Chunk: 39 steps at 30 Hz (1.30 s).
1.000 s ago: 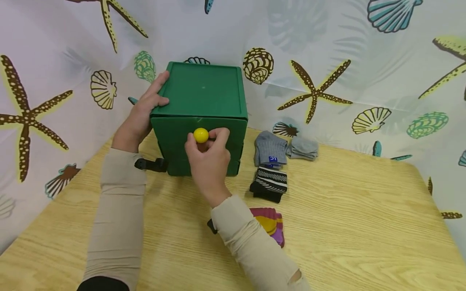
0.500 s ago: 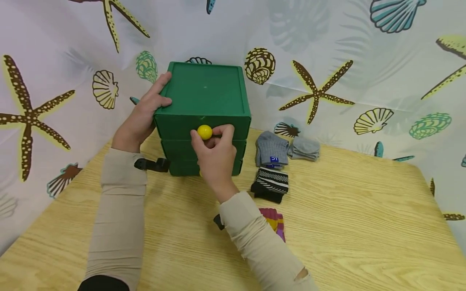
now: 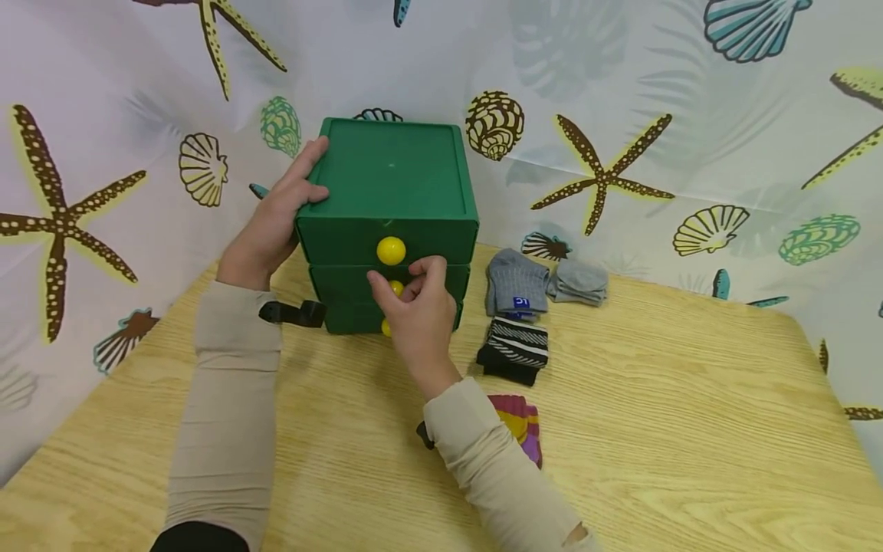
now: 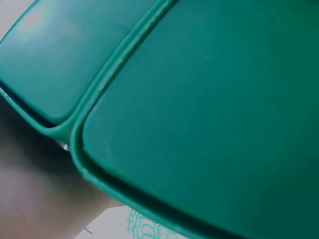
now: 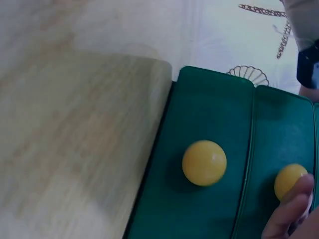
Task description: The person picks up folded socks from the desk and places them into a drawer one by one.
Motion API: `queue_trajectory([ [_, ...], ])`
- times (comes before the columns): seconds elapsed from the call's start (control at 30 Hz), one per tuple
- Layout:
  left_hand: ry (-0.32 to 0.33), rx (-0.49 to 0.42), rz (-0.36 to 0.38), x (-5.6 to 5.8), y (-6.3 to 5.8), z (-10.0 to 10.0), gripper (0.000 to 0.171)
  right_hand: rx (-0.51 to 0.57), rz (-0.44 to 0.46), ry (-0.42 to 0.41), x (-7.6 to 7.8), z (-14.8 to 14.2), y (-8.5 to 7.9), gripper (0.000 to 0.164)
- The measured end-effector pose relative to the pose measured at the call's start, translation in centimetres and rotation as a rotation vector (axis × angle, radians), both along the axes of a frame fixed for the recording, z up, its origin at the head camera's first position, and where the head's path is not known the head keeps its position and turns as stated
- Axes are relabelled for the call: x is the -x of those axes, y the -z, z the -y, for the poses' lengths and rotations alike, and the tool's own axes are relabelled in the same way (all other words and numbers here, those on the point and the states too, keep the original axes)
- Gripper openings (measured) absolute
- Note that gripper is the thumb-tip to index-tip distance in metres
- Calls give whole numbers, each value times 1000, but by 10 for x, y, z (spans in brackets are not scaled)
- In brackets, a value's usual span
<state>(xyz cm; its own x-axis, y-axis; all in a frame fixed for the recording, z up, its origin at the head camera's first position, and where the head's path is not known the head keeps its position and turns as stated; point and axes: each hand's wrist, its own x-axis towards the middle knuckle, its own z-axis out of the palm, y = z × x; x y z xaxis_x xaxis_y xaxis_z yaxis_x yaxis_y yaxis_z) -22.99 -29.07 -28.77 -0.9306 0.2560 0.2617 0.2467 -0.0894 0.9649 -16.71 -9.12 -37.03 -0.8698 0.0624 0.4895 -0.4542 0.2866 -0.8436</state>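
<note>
A green drawer box (image 3: pixel 389 169) stands on the table, its stacked drawers flush. Each drawer has a round yellow knob: the top knob (image 3: pixel 391 251) is uncovered, while the middle knob (image 3: pixel 396 288) shows between my right thumb and fingers. My right hand (image 3: pixel 421 322) is in front of the middle drawer, thumb and forefinger apart. In the right wrist view its fingertips overlap the middle knob (image 5: pixel 289 180); firm contact is unclear. The bottom knob (image 5: pixel 204 163) shows whole there. My left hand (image 3: pixel 279 207) rests along the box's left side, fingers on the top edge.
Right of the box lie folded socks: a dark grey pair (image 3: pixel 516 284), a light grey pair (image 3: pixel 579 281), and a black striped pair (image 3: pixel 513 345). A maroon, yellow and purple pair (image 3: pixel 520 422) is partly behind my right sleeve. A patterned curtain (image 3: pixel 621 115) hangs behind.
The top drawer has gone in flush under my right hand's push on its knob. My right hand has then left that knob and dropped to the middle one. My left hand stays put.
</note>
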Motion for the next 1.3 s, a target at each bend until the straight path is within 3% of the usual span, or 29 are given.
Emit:
queue_trajectory([
  [0.23,4,-5,-1,0,0,0,70,50,112,110,-6,10,12,46],
  [0.63,15,-14,0,0,-3,-5,70,183,225,131,-5,17,17,37],
  [1.07,24,-11,2,3,2,1,69,395,334,-27,-30,15,19,38],
  [1.3,12,-5,11,3,4,2,69,426,351,-47,-40,14,21,40],
])
